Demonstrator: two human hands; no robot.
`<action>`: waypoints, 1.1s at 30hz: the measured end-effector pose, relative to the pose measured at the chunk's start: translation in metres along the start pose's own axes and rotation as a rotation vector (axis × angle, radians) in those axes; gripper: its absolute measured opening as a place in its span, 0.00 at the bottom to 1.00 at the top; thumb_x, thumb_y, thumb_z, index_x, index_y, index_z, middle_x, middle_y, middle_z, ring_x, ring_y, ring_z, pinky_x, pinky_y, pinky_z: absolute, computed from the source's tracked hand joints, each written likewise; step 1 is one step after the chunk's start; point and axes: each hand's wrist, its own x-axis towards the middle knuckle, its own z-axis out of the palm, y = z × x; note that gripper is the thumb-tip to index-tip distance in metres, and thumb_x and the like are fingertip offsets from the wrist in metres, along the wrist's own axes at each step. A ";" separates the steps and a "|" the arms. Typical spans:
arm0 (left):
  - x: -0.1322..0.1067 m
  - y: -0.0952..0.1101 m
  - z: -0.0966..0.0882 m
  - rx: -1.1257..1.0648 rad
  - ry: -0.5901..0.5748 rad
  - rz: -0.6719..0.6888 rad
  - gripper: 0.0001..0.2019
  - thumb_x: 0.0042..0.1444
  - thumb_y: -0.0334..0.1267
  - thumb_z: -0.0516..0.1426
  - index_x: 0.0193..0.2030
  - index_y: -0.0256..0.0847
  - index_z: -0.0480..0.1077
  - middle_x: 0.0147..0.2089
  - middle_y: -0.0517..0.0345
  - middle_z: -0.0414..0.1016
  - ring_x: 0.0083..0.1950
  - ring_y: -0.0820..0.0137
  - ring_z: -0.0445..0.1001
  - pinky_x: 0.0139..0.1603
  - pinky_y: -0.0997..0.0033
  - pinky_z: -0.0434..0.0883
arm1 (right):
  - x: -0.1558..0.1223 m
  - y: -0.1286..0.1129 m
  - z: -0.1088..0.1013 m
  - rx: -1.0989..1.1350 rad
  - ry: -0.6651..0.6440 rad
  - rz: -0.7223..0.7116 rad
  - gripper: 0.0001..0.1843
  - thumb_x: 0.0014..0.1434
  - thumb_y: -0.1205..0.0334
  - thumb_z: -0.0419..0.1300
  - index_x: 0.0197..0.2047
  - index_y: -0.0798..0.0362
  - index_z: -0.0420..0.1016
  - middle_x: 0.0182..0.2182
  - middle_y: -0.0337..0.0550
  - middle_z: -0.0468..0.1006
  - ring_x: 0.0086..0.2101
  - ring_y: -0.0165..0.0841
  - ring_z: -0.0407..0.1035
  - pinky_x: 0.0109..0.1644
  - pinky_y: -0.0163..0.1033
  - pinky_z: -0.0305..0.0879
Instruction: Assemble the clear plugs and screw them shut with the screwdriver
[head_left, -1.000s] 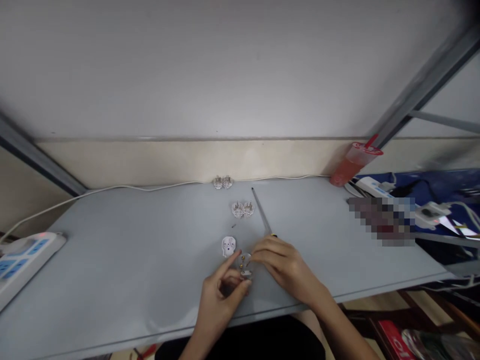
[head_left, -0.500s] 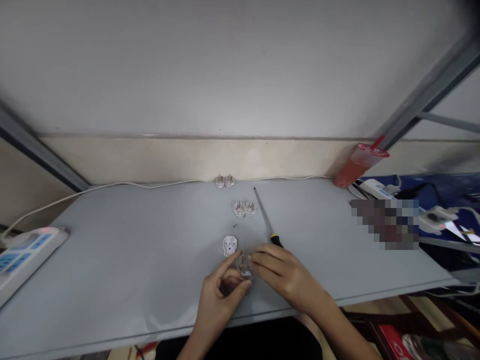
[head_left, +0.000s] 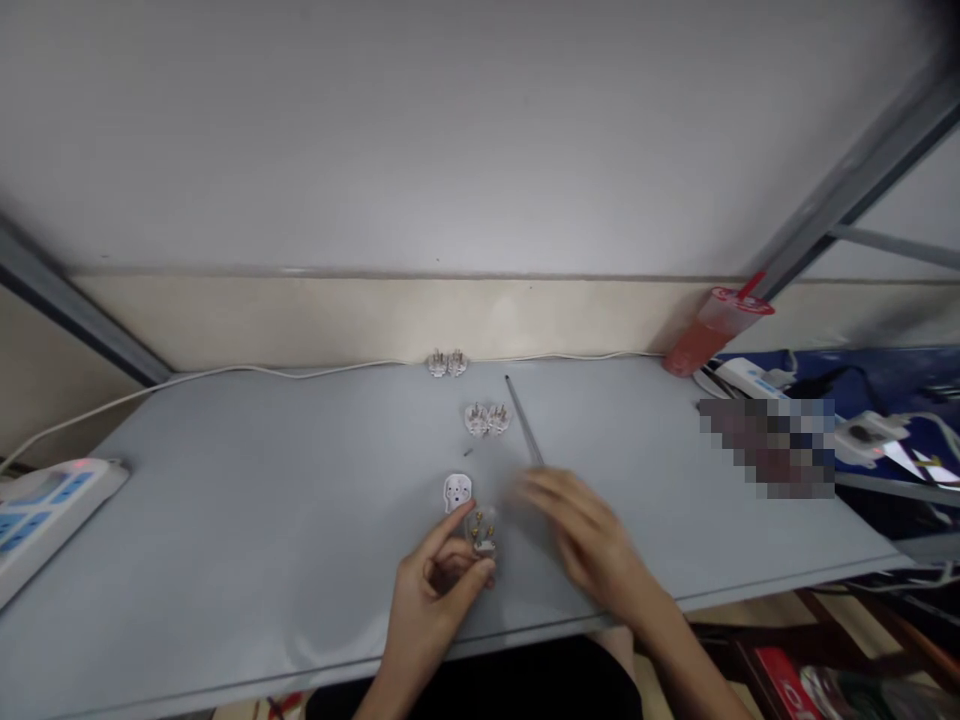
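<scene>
My left hand (head_left: 439, 590) grips a small transparent plug body with brass pins (head_left: 484, 530) between thumb and fingers. My right hand (head_left: 589, 530) is blurred with motion, a little to the right of that plug, and shows nothing in its fingers. It covers the handle of a screwdriver, whose thin steel shaft (head_left: 523, 435) points toward the wall. A white socket faceplate (head_left: 457, 492) lies just above my left hand. Farther back lie a pair of plug parts (head_left: 487, 420), a tiny screw (head_left: 468, 452) and another pair of plug parts (head_left: 447, 363).
The grey table top (head_left: 300, 480) runs along a cream wall, with a white cable (head_left: 225, 372) at its back edge. A power strip (head_left: 52, 510) sits at the left. A red drink cup (head_left: 716, 330) and another power strip (head_left: 750, 378) stand at the back right.
My right hand has come away from the plug and moved right, now covering the screwdriver handle. My left hand still holds the plug, which sits slightly lower and farther left.
</scene>
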 end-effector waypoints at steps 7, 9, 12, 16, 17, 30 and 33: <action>-0.001 0.010 0.002 0.103 -0.007 0.010 0.30 0.47 0.38 0.65 0.58 0.34 0.69 0.26 0.61 0.77 0.28 0.71 0.75 0.37 0.74 0.74 | -0.059 0.160 -0.084 -0.398 0.157 0.775 0.16 0.58 0.65 0.52 0.45 0.60 0.75 0.55 0.61 0.66 0.58 0.55 0.58 0.60 0.67 0.54; -0.001 0.011 0.002 0.101 -0.011 0.017 0.30 0.47 0.38 0.65 0.58 0.34 0.69 0.26 0.61 0.78 0.28 0.71 0.76 0.36 0.74 0.75 | -0.077 0.192 -0.107 -0.490 0.165 1.008 0.18 0.59 0.61 0.54 0.51 0.59 0.73 0.59 0.64 0.61 0.61 0.60 0.51 0.58 0.72 0.51; -0.001 0.009 0.003 0.096 -0.014 0.028 0.30 0.48 0.39 0.64 0.59 0.35 0.68 0.27 0.60 0.78 0.28 0.71 0.77 0.36 0.74 0.75 | -0.091 0.219 -0.123 -0.510 0.073 1.187 0.20 0.61 0.57 0.58 0.56 0.52 0.67 0.60 0.51 0.61 0.61 0.45 0.55 0.63 0.60 0.55; -0.002 0.005 0.002 0.101 -0.006 0.041 0.29 0.48 0.39 0.64 0.59 0.36 0.68 0.27 0.61 0.78 0.28 0.71 0.77 0.36 0.74 0.75 | -0.090 0.230 -0.124 -0.469 0.029 1.190 0.20 0.63 0.56 0.56 0.55 0.54 0.67 0.56 0.49 0.66 0.55 0.39 0.63 0.58 0.53 0.64; -0.002 0.005 0.002 0.105 -0.008 0.038 0.29 0.48 0.39 0.64 0.59 0.36 0.68 0.27 0.61 0.78 0.28 0.71 0.77 0.37 0.74 0.75 | -0.088 0.228 -0.123 -0.467 0.059 1.171 0.19 0.63 0.56 0.55 0.55 0.53 0.67 0.57 0.49 0.66 0.55 0.38 0.63 0.59 0.51 0.64; -0.003 0.009 0.006 0.155 0.020 0.045 0.28 0.48 0.37 0.64 0.58 0.37 0.69 0.28 0.61 0.77 0.29 0.70 0.76 0.37 0.73 0.73 | 0.010 0.012 -0.028 0.277 -0.005 0.202 0.07 0.61 0.61 0.57 0.40 0.49 0.76 0.35 0.40 0.78 0.37 0.29 0.71 0.43 0.35 0.70; -0.004 0.009 0.006 0.160 -0.001 0.055 0.28 0.49 0.37 0.63 0.59 0.36 0.68 0.28 0.60 0.78 0.31 0.70 0.77 0.39 0.72 0.74 | 0.021 -0.019 -0.011 0.393 -0.091 0.050 0.07 0.62 0.64 0.56 0.42 0.49 0.75 0.34 0.38 0.77 0.36 0.26 0.69 0.42 0.33 0.67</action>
